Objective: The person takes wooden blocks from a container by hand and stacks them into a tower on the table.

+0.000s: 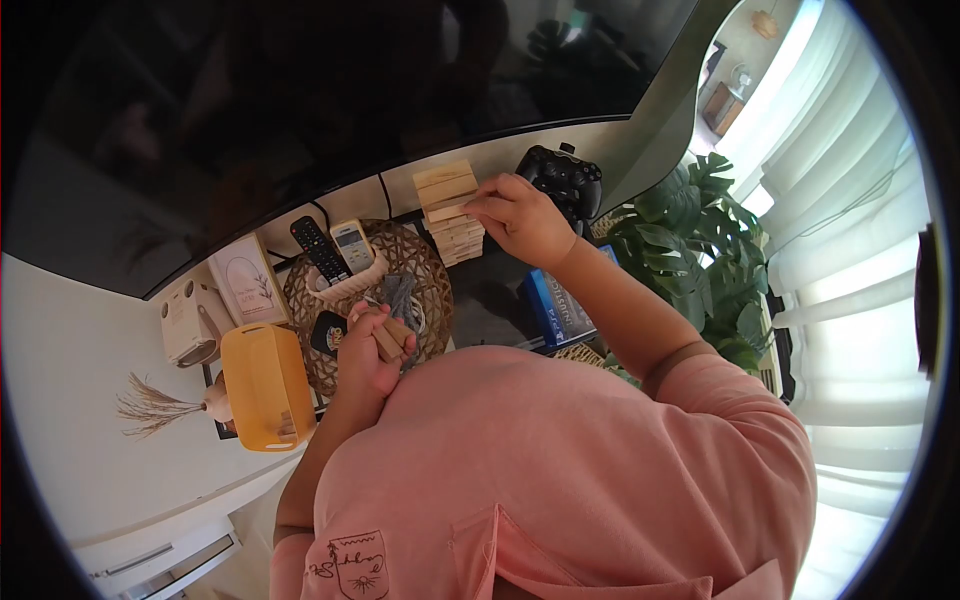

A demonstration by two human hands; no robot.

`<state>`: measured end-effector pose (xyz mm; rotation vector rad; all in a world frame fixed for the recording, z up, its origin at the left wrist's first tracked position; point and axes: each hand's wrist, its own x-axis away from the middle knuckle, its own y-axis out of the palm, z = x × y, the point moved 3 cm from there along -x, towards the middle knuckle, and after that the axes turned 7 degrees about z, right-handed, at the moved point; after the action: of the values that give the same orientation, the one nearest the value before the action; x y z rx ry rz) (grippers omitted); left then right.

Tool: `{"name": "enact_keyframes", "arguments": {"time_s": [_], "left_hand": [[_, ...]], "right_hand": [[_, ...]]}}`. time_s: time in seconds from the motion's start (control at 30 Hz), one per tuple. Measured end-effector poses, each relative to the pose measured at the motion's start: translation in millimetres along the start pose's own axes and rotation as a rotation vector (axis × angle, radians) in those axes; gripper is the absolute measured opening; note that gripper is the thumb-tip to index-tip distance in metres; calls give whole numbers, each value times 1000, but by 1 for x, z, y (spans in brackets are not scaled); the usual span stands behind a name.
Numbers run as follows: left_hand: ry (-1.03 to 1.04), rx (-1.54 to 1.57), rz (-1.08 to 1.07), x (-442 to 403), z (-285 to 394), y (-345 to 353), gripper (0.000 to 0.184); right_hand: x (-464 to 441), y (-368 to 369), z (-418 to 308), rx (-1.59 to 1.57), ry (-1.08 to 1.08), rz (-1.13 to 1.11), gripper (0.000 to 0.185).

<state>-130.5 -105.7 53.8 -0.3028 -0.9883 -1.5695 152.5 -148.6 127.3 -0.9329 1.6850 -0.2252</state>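
Observation:
A stack of wooden blocks [458,244] stands on the dark surface below the television. At its top, my right hand [528,220] pinches a pale wooden block [448,212] between thumb and fingers; whether the block rests on the stack, I cannot tell. My left hand [364,358], close to my body, is closed around a few wooden blocks [392,340]. Beside that hand lie a grey cloth-like bundle [400,298] and a black round item [328,332] on a woven round mat [437,290].
A small basket [352,284] holds a black remote [318,250] and a pale remote [352,246]. Black game controllers [562,180] and a blue game case [560,308] flank my right arm. A yellow bin [262,385] stands left, a leafy plant [690,255] right. The television [330,90] overhangs behind.

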Motion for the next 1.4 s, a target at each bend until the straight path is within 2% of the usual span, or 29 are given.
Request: {"name": "enact_keyframes", "arguments": {"time_s": [0.43,0.73,0.9,1.0,1.1,1.17,1.2,1.27,1.4], "left_hand": [[3,-45,-115,8,2,9,63],[-21,-107,-228,18,2,20,72],[-19,-95,-220,21,2,21,72],[-24,-97,-265,20,5,22,76],[-1,-141,-338,29,16,37,81],[26,-172,-379,39,25,49,83],[41,-225,-420,43,27,54,82],[63,-275,-460,49,30,63,82],[113,-324,-463,54,29,73,83]], "right_hand": [[9,9,3,-22,26,-57,23],[9,8,2,-18,57,-28,22],[6,3,0,-10,24,7,27],[1,-3,-12,-2,13,24,19],[1,-14,-42,-182,27,1,29],[3,-10,-66,-448,-46,-308,50],[5,-9,-72,-449,-51,-308,50],[9,-3,-80,-604,50,-469,57],[2,-3,-78,-619,111,-498,55]]}}
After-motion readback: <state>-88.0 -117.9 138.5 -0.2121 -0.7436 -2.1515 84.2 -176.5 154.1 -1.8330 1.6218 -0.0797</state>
